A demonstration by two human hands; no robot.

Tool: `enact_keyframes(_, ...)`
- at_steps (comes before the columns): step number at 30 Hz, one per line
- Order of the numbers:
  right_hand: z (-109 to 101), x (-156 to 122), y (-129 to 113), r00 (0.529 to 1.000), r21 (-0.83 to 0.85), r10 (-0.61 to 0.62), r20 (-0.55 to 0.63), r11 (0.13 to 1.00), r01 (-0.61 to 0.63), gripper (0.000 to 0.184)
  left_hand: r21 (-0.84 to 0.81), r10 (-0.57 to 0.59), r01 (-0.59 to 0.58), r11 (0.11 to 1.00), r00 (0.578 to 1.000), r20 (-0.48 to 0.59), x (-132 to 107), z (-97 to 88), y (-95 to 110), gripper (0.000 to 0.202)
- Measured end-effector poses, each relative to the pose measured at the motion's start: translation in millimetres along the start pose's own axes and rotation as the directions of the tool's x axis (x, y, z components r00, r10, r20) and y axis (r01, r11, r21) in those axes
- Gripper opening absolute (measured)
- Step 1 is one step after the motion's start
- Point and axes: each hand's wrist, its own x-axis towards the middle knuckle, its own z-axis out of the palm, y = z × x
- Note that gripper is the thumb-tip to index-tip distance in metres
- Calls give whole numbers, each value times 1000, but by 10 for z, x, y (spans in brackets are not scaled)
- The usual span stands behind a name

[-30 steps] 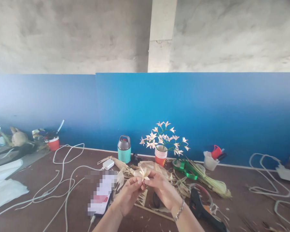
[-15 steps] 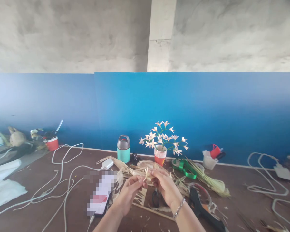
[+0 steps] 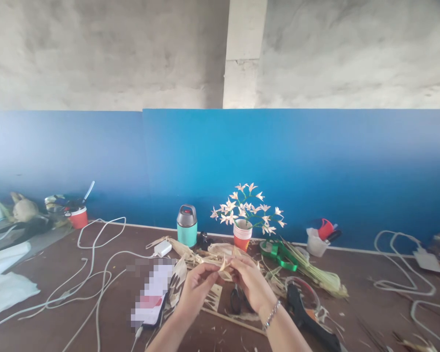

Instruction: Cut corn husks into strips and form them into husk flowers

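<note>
Between the fingertips of both hands is a small, pale, pointed piece of dried husk [image 3: 223,266]. My left hand [image 3: 201,288] pinches it from the left with thumb and index finger. From the right, my right hand [image 3: 250,279] grips it too, a bracelet on the wrist. Below the hands lie dark-handled scissors [image 3: 235,299] and a pale sheet with pointed cuts [image 3: 214,297]. More dried husks [image 3: 190,255] are heaped just behind. Husk-coloured flowers [image 3: 256,209] on green stems rise from a stack of paper cups [image 3: 242,238] beyond the hands.
On the right are a black glue gun [image 3: 310,320], green tape [image 3: 284,255], a bundle of pale green strands [image 3: 317,274] and a white cup [image 3: 317,243]. To the left stand a turquoise flask [image 3: 187,230] and a phone [image 3: 152,296], with white cables [image 3: 102,278] trailing across the brown table.
The fingers have shifted slightly on the husk piece, and its pointed tip is turned a little differently. Both hands stay in nearly the same place.
</note>
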Motion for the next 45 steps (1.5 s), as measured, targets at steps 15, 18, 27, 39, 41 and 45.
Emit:
enact_keyframes(15, 16, -55, -61, 995, 23, -6, 96, 1000, 4, 23, -160, -72, 73, 984, 997, 7, -22, 9, -30, 21)
enact_keyframes(18, 22, -66, -75, 994, 37, -13, 104, 999, 9, 23, -175, -69, 71, 982, 997, 18, -22, 15, -21, 20)
enact_keyframes(27, 35, -78, -93, 995, 33, -15, 100, 999, 12, 27, -148, -72, 79, 986, 996, 56, 0, -6, -73, 22)
enact_keyframes(39, 59, -109, -138, 994, -7, -80, 76, 997, 81, 35, 421, 395, -362, 832, 918, 10, 90, -132, -201, 7)
enact_keyframes(41, 40, -107, -128, 996, -18, -93, -3, 996, 93, 41, 369, 400, -352, 860, 915, -59, 95, -145, -219, 8)
enact_keyframes(45, 9, -91, -110, 995, 4, -79, -62, 997, 79, 51, 133, 263, -239, 962, 942, -210, 73, -112, -164, 13)
